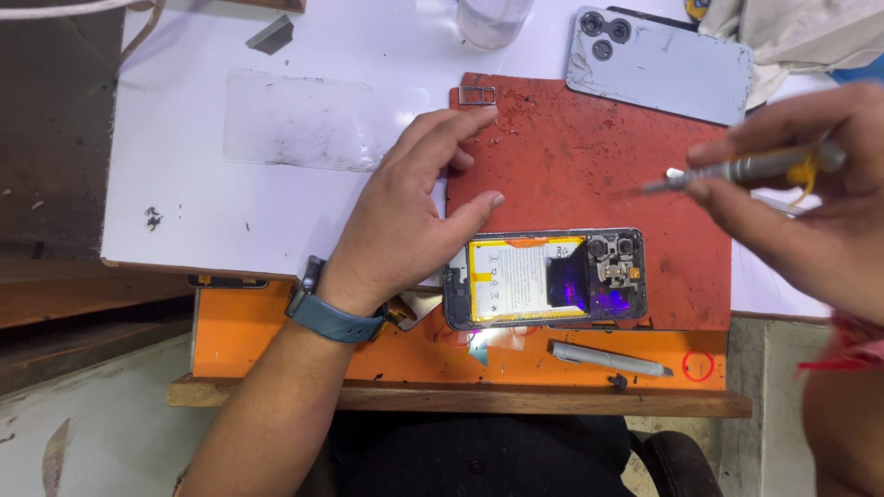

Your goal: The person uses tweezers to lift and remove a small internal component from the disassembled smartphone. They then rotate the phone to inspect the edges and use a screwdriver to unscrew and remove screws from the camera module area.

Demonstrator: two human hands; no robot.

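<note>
My left hand [405, 216] lies flat w/ fingers spread wide on the red work mat [589, 156], holding nothing, fingertips just left of the opened phone [545, 279]. Phone sits just below-right of that hand, near the mat's front edge, back side up. My right hand [810, 184] is raised to the right, above the phone, pinching a precision screwdriver [737, 169], tip pointing left twd my left hand; it's blurred, tip not touching anything.

Progress, as I judge it: back cover [658, 64] is already off, lying well above my right hand at the mat's far corner. SIM tray [477, 95] is out too, just past my left fingertips. Battery w/ yellow border, black flex area and camera module are exposed. Can't tell if any screws are out yet. Inner parts look in place, so most of the internal work seems left.

Spare metal tool [610, 359] lies on the orange board below the phone. Clear plastic sheet [313, 120] lies on the white table left of my left hand.
</note>
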